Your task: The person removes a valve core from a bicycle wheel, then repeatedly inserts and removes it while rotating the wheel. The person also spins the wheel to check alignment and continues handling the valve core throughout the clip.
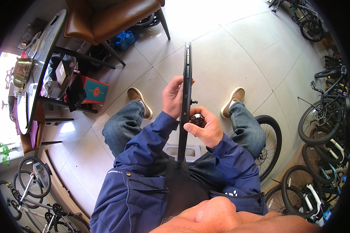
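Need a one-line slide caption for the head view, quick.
Seated person's left hand and right hand hold a black bicycle rim edge-on over a tiled floor.

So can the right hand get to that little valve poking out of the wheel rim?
Probably yes. The right hand already rests against the rim, and the valve sticks out just above its fingers, with nothing between them.

The person wears a dark blue jacket with long sleeves that end in plain cuffs just behind the fingers of the left hand point(173, 97) and the right hand point(206, 128). The jacket has press studs, dark zips and a small pale emblem on the chest. Below are faded blue jeans and tan shoes with white soles.
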Available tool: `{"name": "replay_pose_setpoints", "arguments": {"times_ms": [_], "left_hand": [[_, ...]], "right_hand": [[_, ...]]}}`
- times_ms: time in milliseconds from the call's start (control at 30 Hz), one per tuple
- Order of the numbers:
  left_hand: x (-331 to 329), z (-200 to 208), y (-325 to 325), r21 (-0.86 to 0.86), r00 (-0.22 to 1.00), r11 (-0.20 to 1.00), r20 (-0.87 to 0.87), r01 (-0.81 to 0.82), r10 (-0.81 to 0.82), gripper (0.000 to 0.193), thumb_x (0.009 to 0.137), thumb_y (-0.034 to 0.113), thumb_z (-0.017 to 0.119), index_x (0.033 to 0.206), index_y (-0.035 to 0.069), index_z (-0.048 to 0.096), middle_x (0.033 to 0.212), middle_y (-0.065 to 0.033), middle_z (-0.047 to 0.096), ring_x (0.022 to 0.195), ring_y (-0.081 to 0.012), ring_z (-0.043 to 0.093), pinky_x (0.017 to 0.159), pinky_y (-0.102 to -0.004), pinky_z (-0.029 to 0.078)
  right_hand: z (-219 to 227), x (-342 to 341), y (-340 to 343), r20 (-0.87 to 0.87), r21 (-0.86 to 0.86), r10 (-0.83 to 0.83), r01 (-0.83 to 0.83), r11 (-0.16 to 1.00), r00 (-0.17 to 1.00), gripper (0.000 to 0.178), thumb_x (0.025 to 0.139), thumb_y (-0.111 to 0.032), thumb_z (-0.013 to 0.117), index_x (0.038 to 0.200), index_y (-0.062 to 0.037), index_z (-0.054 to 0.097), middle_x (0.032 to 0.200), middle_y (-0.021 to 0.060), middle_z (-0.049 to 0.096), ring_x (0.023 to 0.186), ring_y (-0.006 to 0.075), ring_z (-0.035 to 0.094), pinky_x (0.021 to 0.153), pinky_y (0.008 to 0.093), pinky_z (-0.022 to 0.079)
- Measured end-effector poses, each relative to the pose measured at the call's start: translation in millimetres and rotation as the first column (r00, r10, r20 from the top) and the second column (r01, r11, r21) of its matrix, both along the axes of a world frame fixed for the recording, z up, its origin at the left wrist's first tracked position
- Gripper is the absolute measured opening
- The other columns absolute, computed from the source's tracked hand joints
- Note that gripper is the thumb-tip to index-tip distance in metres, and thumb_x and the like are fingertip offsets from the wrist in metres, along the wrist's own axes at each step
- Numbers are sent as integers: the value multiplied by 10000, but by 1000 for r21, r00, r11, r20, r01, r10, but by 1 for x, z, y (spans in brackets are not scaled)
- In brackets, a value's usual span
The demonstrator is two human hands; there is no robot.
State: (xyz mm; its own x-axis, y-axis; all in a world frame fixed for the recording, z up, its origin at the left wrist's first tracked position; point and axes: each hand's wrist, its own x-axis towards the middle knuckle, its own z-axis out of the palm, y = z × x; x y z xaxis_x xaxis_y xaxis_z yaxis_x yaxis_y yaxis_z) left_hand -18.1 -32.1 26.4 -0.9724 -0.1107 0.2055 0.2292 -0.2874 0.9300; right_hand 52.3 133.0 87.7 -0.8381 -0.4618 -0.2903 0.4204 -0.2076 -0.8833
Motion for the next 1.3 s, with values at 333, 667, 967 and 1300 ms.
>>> {"name": "replay_pose_setpoints", "arguments": {"times_ms": [333, 667, 967, 1300], "left_hand": [[29, -1, -18, -40, 992, 992, -52, 116, -118, 187, 1002, -30, 701, 1187, -42, 677, 1174, -93, 666, 1070, -172, 672, 978, -332, 549], [24, -8, -11, -162, 992, 986, -122, -47, 27, 141, 980, -19, 715, 1119, 6, 724, 1107, -114, 719, 1043, -204, 685, 936, -335, 547], [23, -1, -2, 10, 994, 1000, -110, -26, 27, 103, 968, -23, 690, 1069, -7, 678, 1071, -106, 701, 1023, -232, 683, 933, -352, 546], [21, 1, -10, -220, 982, 970, -177, -104, 65, 134, 946, 3, 740, 1078, 2, 720, 1097, -118, 718, 1007, -258, 693, 909, -361, 550]], "right_hand": [[1, -1, 4, -22, -4, -34, 34, 999, 999, 364, 975, -99, 813, 1252, 1, 598, 995, 17, 712, 857, 44, 653, 781, 219, 541], [0, -2, 5, -26, 3, -60, 61, 998, 998, 365, 979, -72, 791, 1276, 23, 601, 1033, 28, 688, 886, 59, 659, 782, 219, 547], [-2, -3, 4, -16, 8, -71, 71, 997, 997, 395, 973, -98, 816, 1281, 24, 602, 998, 20, 695, 824, 51, 632, 722, 206, 525], [-2, -4, 5, -50, 17, -77, 78, 997, 996, 394, 979, -105, 814, 1292, 20, 610, 993, -1, 703, 804, 34, 610, 695, 191, 499]]}}
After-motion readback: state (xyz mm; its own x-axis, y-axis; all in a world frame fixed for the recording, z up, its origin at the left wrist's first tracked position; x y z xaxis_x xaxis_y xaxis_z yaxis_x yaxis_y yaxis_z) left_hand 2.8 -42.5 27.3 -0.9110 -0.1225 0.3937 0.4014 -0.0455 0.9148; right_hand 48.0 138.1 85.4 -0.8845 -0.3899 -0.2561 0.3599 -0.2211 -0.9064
